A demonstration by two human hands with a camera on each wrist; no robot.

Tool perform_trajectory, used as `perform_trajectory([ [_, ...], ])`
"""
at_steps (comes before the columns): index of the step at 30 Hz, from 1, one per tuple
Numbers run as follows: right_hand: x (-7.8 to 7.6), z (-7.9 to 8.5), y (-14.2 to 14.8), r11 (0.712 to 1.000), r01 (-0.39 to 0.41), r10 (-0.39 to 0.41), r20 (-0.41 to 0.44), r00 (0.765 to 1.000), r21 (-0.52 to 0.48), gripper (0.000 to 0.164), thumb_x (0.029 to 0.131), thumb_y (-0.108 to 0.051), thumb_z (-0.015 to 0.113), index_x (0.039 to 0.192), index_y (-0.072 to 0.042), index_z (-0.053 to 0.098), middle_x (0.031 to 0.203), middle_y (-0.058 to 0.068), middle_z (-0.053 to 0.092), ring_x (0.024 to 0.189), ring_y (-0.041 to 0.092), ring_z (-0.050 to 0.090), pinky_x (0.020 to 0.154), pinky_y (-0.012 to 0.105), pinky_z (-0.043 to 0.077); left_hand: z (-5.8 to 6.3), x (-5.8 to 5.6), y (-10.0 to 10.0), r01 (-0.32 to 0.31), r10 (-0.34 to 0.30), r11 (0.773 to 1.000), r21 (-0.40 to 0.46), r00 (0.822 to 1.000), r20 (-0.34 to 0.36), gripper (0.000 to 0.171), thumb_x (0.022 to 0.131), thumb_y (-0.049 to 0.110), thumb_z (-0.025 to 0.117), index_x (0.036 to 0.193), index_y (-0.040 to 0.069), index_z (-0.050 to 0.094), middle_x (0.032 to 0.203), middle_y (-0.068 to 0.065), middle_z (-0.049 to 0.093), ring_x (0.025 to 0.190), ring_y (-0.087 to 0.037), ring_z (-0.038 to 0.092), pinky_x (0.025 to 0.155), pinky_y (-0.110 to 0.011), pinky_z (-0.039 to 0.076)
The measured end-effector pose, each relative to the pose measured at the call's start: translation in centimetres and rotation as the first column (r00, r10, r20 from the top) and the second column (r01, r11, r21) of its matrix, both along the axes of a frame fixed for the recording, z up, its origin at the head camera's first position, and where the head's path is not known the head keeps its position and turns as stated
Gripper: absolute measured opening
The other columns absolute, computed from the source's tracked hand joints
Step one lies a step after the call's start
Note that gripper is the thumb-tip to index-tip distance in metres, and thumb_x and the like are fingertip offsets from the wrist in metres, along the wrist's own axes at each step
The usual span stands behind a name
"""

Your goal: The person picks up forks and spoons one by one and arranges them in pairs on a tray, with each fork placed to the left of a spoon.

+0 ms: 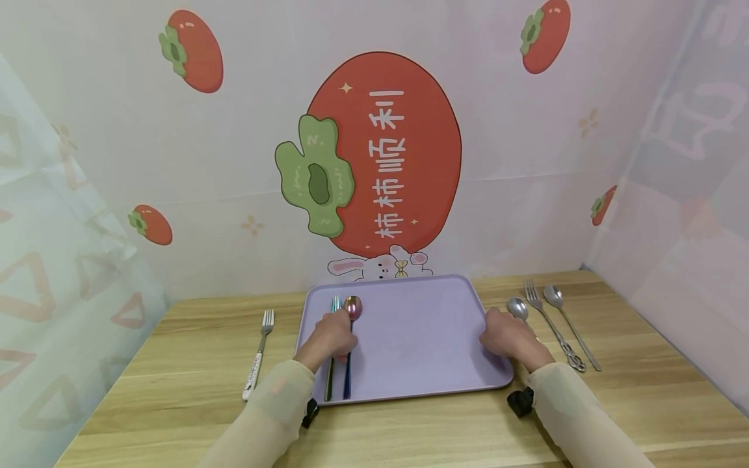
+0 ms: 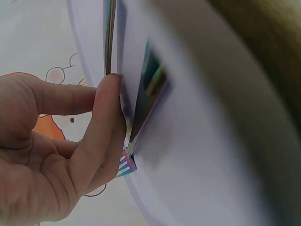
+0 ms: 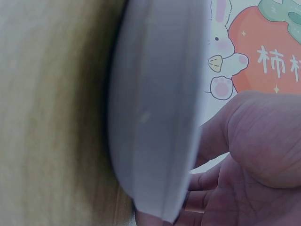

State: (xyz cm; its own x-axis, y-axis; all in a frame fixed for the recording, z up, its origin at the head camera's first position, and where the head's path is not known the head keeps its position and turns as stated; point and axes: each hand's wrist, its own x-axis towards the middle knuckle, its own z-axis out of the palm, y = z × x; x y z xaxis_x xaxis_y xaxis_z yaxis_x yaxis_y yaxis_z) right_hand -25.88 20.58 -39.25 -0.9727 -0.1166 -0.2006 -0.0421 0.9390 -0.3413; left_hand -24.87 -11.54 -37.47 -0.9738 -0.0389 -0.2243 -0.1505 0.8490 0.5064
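Observation:
A lavender tray lies on the table in the middle of the head view. On its left side a rainbow-coloured fork and a matching spoon lie side by side, heads toward the wall. My left hand covers their middles. In the left wrist view its thumb and fingers pinch the spoon's handle, with the fork's tines just beyond the fingertips. My right hand grips the tray's right rim, the fingers curled around the edge in the right wrist view.
A fork with a patterned white handle lies left of the tray. To the right are a silver spoon, partly hidden by my right hand, an ornate silver fork and another spoon. A printed cloth wall stands behind the wooden table.

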Motion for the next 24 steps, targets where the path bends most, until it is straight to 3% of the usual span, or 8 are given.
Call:
perform_trajectory([
  [24, 0.01, 0.15, -0.02, 1.0, 0.005, -0.005, 0.003, 1.0, 0.002, 0.043, 0.092, -0.006, 0.052, 0.123, 0.022, 0.045, 0.086, 0.018, 0.058, 0.069, 0.028, 0.056, 0.059, 0.037, 0.046, -0.23, 0.07, 0.17, -0.015, 0.015, 0.999, 0.029, 1.0, 0.001, 0.022, 0.084, -0.009, 0.063, 0.106, -0.011, 0.058, 0.074, -0.019, 0.059, 0.048, -0.02, 0.066, 0.048, -0.029, 0.054],
])
